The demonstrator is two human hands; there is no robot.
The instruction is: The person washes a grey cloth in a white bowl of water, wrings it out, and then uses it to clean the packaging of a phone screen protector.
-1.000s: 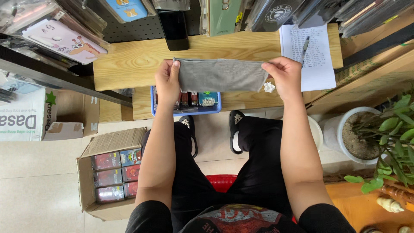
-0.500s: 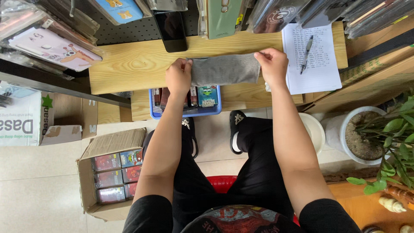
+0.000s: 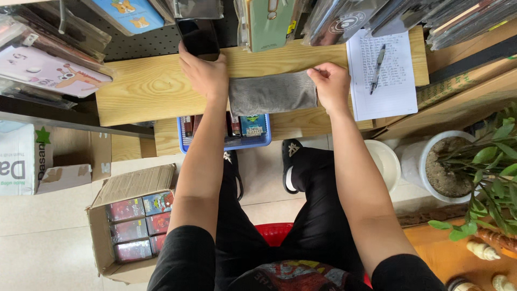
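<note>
A folded grey cloth (image 3: 272, 92) lies on the light wooden shelf (image 3: 145, 89) in front of me. My right hand (image 3: 329, 84) pinches its right edge. My left hand (image 3: 203, 73) has left the cloth and reaches up to a black phone (image 3: 198, 37) that stands against the black pegboard, with the fingers touching its lower end. I sit on a red stool (image 3: 272, 233) with my legs in black trousers below the shelf.
A sheet of handwritten paper (image 3: 383, 75) with a pen (image 3: 377, 67) lies at the right of the shelf. Phone cases hang above. A blue basket (image 3: 226, 132) sits underneath, an open cardboard box (image 3: 132, 221) on the floor at left, a potted plant (image 3: 458, 167) at right.
The cloth has been folded narrower, the right hand moving left with its edge. My left hand let go of the cloth and rose to the black phone.
</note>
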